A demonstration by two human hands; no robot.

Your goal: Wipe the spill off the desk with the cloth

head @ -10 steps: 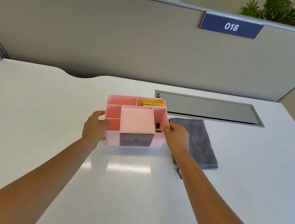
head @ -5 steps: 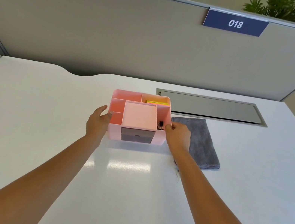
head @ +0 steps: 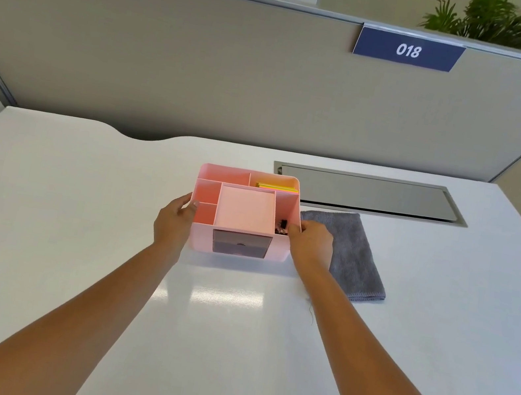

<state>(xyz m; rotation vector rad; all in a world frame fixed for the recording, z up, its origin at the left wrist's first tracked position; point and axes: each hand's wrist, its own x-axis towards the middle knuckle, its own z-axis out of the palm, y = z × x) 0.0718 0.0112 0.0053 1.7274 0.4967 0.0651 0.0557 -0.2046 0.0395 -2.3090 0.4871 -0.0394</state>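
Note:
A pink desk organiser [head: 246, 208] with a dark drawer front stands in the middle of the white desk [head: 74, 216]. My left hand [head: 174, 222] presses against its left wall and my right hand [head: 311, 246] grips its right wall. A folded grey cloth [head: 355, 255] lies flat on the desk just right of the organiser, partly under my right hand. No spill shows on the desk surface.
A grey metal cable flap [head: 369, 194] is set into the desk behind the cloth. A beige partition [head: 239, 71] with a blue "018" sign [head: 407, 50] closes off the back. The organiser holds yellow notes [head: 276, 187] and black clips [head: 281, 227].
The organiser has shifted slightly away from me and squared up with the desk edge, both hands staying on its sides. The cloth has not moved.

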